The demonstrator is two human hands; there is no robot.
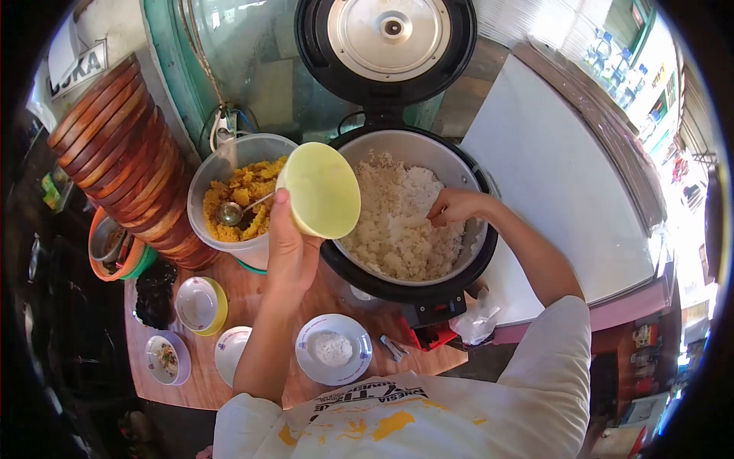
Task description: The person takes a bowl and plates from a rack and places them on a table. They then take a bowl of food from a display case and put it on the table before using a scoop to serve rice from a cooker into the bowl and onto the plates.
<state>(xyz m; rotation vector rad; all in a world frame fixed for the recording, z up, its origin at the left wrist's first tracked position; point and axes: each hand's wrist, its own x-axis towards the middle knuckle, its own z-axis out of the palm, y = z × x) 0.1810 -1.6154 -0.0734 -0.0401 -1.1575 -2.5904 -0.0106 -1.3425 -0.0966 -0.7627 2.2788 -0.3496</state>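
Observation:
My left hand grips a pale yellow-green bowl, tilted with its hollow towards the rice cooker. That cooker stands with its lid raised, and white rice fills much of its pot. Over the right part of the pot, my right hand has its fingers closed, close above the rice. Something whitish shows at the fingertips; against the rice I cannot make out what it is. Left of the bowl, a plastic tub holds yellow rice with a metal ladle in it.
Stacked brown wooden trays lean at the left. On the wooden table are a plate with white rice on it, another plate, a yellow-rimmed bowl and a lilac bowl. A white surface lies at the right.

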